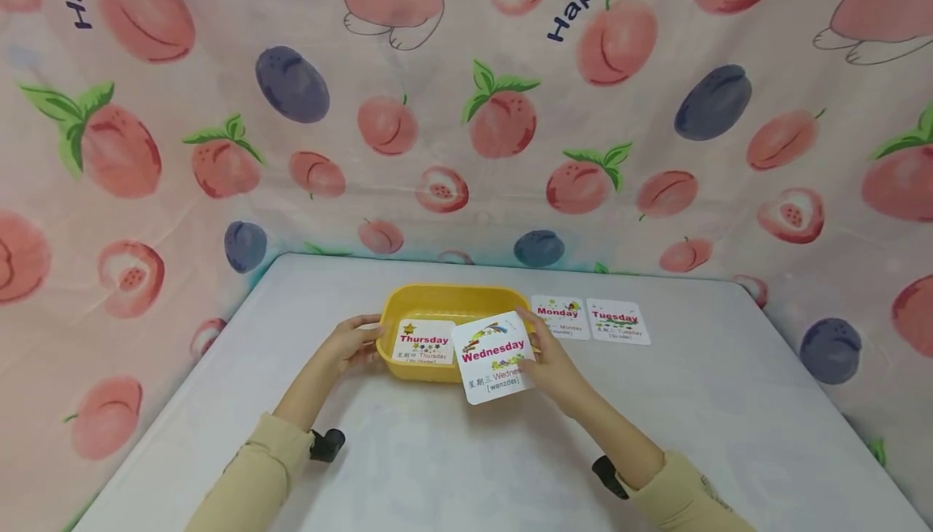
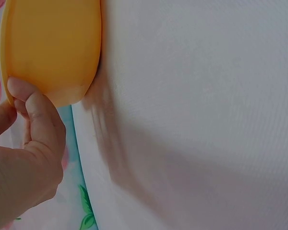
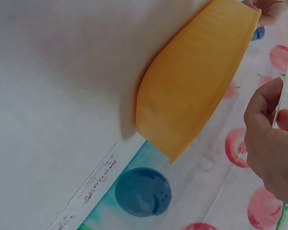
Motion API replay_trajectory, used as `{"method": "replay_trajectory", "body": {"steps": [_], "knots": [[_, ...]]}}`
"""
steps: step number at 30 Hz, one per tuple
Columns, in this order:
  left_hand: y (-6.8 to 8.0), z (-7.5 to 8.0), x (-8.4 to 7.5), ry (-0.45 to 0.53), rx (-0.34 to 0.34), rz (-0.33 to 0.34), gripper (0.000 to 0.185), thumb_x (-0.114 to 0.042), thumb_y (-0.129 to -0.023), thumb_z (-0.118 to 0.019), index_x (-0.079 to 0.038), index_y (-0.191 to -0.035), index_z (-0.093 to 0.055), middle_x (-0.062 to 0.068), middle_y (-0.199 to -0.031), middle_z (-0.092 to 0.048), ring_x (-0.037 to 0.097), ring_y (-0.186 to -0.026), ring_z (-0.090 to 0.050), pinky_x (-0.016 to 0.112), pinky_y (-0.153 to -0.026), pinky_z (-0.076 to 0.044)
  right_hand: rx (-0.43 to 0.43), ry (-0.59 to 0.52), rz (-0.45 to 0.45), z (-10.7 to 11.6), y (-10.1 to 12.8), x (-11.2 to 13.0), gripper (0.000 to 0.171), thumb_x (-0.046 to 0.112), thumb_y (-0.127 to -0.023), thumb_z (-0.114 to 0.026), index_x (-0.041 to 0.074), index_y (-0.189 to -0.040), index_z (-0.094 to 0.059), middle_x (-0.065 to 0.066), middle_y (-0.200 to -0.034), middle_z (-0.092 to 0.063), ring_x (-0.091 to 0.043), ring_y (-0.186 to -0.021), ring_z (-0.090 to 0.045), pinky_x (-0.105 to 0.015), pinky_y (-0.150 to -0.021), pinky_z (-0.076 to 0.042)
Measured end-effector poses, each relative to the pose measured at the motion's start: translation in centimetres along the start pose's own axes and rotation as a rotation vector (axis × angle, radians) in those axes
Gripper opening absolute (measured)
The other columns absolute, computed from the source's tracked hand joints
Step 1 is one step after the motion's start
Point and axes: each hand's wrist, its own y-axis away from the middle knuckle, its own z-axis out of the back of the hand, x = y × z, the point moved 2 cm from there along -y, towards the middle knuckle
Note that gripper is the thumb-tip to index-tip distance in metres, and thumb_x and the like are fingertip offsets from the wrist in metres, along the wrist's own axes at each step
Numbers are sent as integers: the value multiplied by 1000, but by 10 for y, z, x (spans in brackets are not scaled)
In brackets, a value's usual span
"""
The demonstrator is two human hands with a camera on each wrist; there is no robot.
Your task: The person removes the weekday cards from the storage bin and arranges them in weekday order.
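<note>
Pinching the Wednesday card (image 1: 492, 356) by its right edge, my right hand (image 1: 555, 367) holds it over the yellow tub's (image 1: 437, 299) front rim, mid-table. It looks light, thin, bendy, best gripped at the edge. My left hand (image 1: 353, 341) grips the tub's left rim.

Probably a staged tabletop set: a white table (image 1: 452, 467) walled in by fruit-printed cloth (image 1: 466, 111), with weekday flashcards (image 1: 590, 319).

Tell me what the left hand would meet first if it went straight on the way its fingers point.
The left hand already touches the yellow tub at its left end, so probably that wall.
</note>
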Motion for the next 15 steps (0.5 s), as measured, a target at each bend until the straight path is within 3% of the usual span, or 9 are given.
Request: {"method": "replay_trajectory", "body": {"steps": [15], "knots": [[-2,2,2,0,-6,3,47,-8,-95,-53,-3,-140,-39,6,-97,-56,9,-67,-53,16,-57,-50,-24,77,-44,45,26,-16,72,-8,-90,-46,17,-150,-17,-28,-131,-46,-29,-105,-61,-36,-85,-56]]}}
